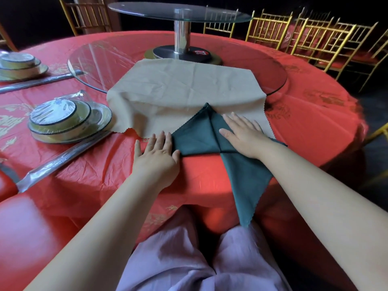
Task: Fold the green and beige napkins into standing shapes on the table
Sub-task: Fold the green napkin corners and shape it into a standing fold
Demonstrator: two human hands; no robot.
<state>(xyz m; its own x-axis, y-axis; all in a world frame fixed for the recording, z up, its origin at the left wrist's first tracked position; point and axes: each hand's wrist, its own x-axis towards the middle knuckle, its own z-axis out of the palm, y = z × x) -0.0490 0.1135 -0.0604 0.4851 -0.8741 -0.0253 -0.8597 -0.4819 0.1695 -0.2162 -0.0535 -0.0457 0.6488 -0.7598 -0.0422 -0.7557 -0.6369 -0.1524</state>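
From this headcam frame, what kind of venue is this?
Probably a banquet hall or restaurant: round table with red tablecloth, glass turntable, wrapped dish sets and gold banquet chairs.

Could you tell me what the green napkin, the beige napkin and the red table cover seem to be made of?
Green napkin: matte woven cloth, probably; it holds sharp folds and has a zigzag-cut edge. Beige napkin: similar matte cloth, with soft creases and the same zigzag edge. Red table cover: likely thin plastic film; it looks glossy and finely crinkled.
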